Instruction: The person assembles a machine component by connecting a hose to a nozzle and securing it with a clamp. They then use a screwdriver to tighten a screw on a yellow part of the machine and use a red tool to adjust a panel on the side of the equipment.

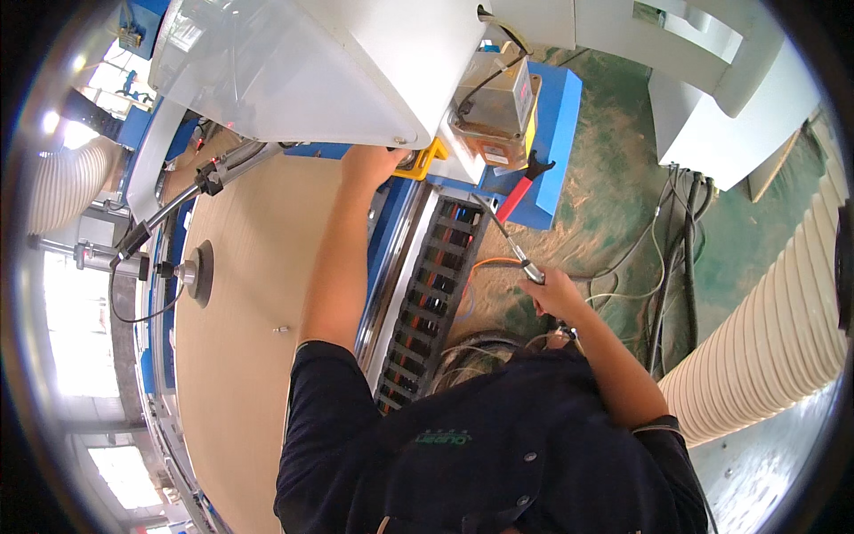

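My right hand (556, 295) is closed round the grip of an air blow gun (532, 270). Its long thin metal nozzle points up and left, across the end of a black cable chain (427, 294). My left hand (366, 165) reaches up to the lower edge of a white machine housing (356, 67), where its fingers are mostly hidden. Right beside those fingers is a yellow bracket (433, 160) with a metal part in it. A hook spanner with a red handle (516, 198) leans at the edge of a blue machine base (559, 133).
A large pale board (240, 374) lies left of my left arm, with a round suction-cup-like pad (203, 274) over it. Thick ribbed hose (765, 329) runs along the right. Black cables (689, 249) cross the dusty green floor (614, 160). A steel rail (391, 258) borders the cable chain.
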Demonstrator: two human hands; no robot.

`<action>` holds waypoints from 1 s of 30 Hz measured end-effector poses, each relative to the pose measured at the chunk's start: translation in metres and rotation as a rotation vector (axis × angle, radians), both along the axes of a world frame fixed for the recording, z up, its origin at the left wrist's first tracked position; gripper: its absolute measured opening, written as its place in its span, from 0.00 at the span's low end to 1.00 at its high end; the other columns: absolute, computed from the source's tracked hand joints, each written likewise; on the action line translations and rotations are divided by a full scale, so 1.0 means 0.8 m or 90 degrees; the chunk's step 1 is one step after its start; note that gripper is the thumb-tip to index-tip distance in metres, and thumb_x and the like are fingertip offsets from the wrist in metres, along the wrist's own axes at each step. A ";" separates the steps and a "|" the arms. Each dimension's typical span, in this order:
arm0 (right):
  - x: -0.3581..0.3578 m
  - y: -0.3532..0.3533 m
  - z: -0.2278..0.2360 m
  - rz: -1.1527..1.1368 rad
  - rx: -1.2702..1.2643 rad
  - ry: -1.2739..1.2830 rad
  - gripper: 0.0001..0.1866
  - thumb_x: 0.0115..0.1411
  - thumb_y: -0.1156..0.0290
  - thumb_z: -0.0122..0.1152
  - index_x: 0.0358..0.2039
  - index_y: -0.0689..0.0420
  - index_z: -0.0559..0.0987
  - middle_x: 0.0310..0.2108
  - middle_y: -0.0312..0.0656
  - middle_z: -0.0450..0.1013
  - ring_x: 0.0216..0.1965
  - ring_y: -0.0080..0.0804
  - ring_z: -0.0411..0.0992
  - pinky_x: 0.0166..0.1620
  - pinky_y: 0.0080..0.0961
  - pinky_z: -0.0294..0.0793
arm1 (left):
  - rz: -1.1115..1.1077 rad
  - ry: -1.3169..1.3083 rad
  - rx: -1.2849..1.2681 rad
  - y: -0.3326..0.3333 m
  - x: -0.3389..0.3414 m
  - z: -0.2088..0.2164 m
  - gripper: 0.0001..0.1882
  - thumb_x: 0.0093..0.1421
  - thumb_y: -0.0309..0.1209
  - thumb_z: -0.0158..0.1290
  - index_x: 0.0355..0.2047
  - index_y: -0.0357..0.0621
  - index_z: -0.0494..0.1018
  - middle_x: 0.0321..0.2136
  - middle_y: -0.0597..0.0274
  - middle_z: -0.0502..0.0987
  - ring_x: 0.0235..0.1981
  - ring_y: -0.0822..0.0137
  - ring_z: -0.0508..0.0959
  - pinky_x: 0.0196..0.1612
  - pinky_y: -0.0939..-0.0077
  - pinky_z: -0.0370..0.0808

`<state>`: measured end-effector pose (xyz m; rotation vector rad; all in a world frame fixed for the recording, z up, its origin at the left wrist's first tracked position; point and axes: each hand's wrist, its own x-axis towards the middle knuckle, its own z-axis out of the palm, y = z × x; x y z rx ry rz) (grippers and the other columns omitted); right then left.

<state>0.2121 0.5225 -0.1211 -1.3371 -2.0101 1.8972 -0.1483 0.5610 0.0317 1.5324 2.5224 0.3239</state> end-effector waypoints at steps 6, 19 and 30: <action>-0.002 -0.001 0.004 0.028 0.010 0.026 0.17 0.61 0.58 0.60 0.31 0.60 0.73 0.15 0.39 0.71 0.16 0.30 0.73 0.24 0.31 0.72 | -0.120 -0.241 0.044 0.002 -0.100 -0.030 0.24 0.49 0.21 0.57 0.50 0.43 0.75 0.53 0.54 0.74 0.57 0.61 0.71 0.61 0.71 0.65; -0.006 0.001 -0.009 0.051 -0.012 0.011 0.20 0.61 0.53 0.59 0.32 0.60 0.73 0.16 0.39 0.70 0.16 0.31 0.73 0.23 0.31 0.71 | -0.155 -0.068 0.098 0.025 -0.128 -0.082 0.18 0.62 0.43 0.55 0.44 0.42 0.73 0.45 0.52 0.75 0.49 0.59 0.74 0.52 0.67 0.71; 0.030 0.007 -0.099 0.182 -0.042 -0.125 0.27 0.55 0.50 0.63 0.42 0.62 0.76 0.25 0.50 0.76 0.25 0.43 0.77 0.31 0.39 0.76 | -0.188 -0.109 0.084 0.013 -0.011 0.012 0.12 0.53 0.27 0.54 0.40 0.42 0.74 0.50 0.53 0.73 0.56 0.55 0.69 0.59 0.68 0.64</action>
